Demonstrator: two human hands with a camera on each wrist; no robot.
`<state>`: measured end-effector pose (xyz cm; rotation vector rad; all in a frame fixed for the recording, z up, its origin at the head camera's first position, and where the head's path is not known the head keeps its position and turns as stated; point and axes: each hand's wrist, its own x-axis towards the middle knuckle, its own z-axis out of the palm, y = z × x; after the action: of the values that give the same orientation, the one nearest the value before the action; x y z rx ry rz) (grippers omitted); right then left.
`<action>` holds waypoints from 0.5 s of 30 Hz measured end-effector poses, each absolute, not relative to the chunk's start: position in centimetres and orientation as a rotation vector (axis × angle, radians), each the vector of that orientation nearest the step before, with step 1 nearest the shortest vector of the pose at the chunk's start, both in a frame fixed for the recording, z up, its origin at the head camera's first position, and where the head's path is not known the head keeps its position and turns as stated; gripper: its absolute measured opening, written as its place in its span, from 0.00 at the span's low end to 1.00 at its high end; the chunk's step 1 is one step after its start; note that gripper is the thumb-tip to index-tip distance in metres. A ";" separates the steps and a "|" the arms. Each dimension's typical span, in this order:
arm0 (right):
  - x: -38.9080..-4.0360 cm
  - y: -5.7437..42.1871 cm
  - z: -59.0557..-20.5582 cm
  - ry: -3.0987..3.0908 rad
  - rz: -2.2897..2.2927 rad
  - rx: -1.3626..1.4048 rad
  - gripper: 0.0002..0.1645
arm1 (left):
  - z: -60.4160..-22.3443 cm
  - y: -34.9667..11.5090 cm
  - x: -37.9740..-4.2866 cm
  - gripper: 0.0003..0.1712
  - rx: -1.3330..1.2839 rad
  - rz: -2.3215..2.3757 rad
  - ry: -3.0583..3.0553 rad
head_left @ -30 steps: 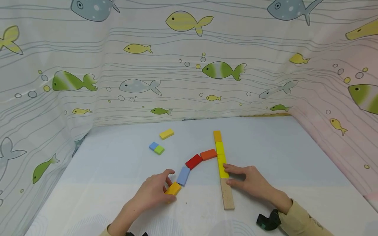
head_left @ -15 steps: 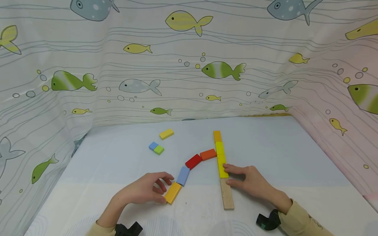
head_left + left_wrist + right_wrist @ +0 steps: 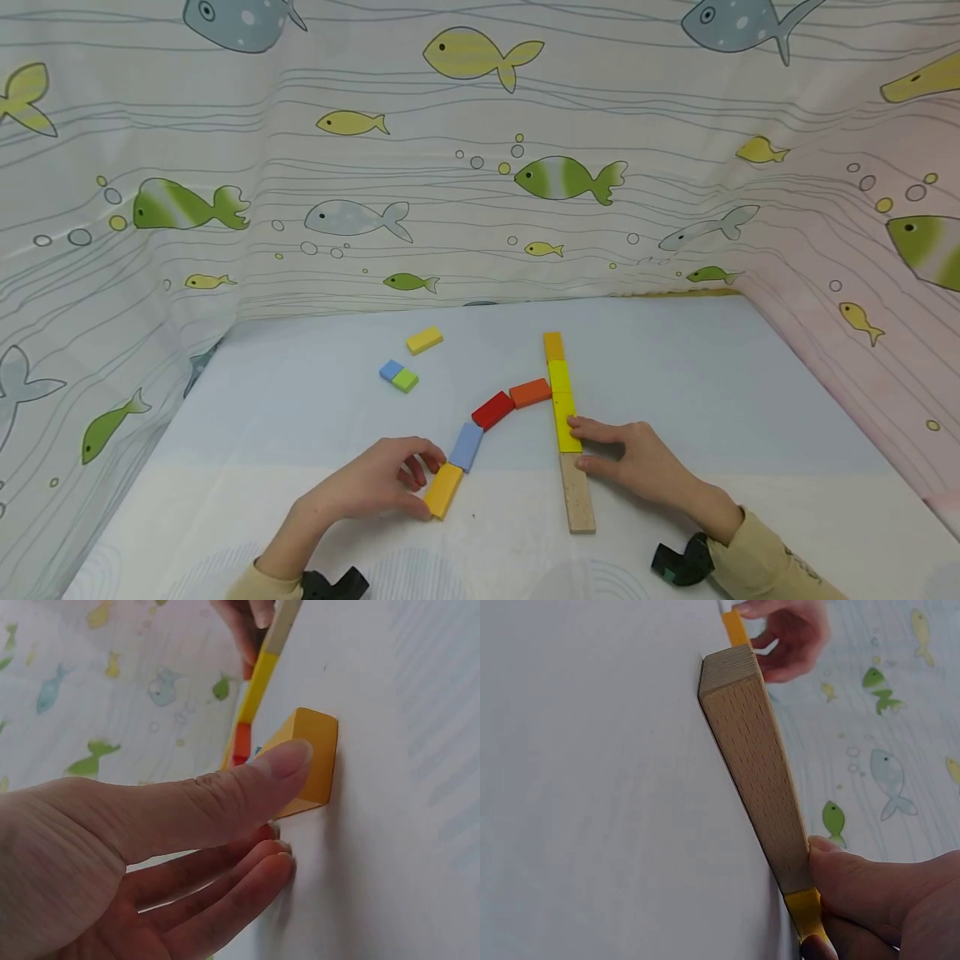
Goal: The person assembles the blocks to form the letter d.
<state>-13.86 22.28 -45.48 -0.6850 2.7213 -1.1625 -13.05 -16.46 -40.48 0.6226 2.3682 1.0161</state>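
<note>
The left hand [image 3: 375,479] has let its grip slip off the orange-yellow rectangular block [image 3: 444,492] — its thumb [image 3: 225,795] now just touches the side — and the end beside that thumb has swung slightly rightward

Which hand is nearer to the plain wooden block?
Right. The right hand is at the far end of the wooden block; the left hand is farther left, at the amber block.

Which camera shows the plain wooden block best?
The right wrist view: the plain wooden block is big there, with its end and grain showing clearly. The head view shows it smaller, from above. The left wrist view shows only a bit, cut off at the top edge.
</note>
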 end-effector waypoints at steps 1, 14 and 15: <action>-13.9 22.3 -45.5 2.722 -1.160 -0.684 0.32 | -40.6 -16.4 -13.0 0.31 0.624 1.017 2.374; -13.9 22.3 -45.5 2.724 -1.162 -0.694 0.31 | -42.2 -17.5 -13.9 0.30 0.722 1.077 2.339; -13.8 22.3 -45.5 2.724 -1.163 -0.693 0.31 | -42.2 -17.4 -13.8 0.30 0.719 1.074 2.347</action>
<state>-13.85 22.28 -45.52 -0.6933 2.7241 -1.1630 -13.81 -17.36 -42.16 0.7191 2.3472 1.0738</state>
